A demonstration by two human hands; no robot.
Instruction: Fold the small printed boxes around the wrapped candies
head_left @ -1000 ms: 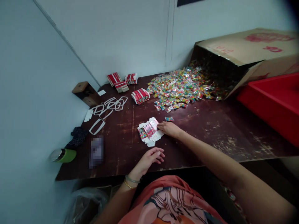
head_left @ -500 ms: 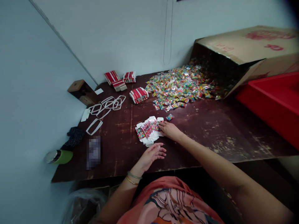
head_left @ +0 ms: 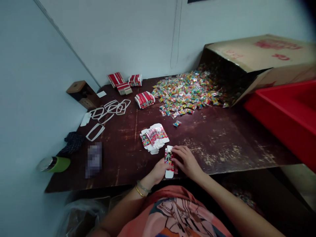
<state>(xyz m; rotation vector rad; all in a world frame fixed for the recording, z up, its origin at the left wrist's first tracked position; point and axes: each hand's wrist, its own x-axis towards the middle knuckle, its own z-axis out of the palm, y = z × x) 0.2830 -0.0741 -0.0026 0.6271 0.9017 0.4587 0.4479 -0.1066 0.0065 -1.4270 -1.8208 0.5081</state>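
Both my hands hold one flat printed carton blank (head_left: 169,159) at the near edge of the dark wooden table (head_left: 222,141). My left hand (head_left: 159,171) grips it from below, my right hand (head_left: 186,160) pinches its right side. A fanned stack of the same flat carton blanks (head_left: 153,136) lies just beyond my hands. One loose candy packet (head_left: 177,123) lies to the right of that stack. A big heap of colourful candy packets (head_left: 187,92) spills from a tipped cardboard box (head_left: 259,62) at the back.
Bundles of red-and-white cartons (head_left: 144,99) and more bundles (head_left: 122,83) sit at the back left, beside white card cut-out frames (head_left: 108,110) and a wooden block (head_left: 80,93). A green bottle (head_left: 54,164) and dark cloth (head_left: 71,143) lie at the left edge. A red tub (head_left: 288,115) stands at right.
My right hand has drawn one blank off the stack and brought it toward me. My left hand, which lay open on the table, has closed on that blank.
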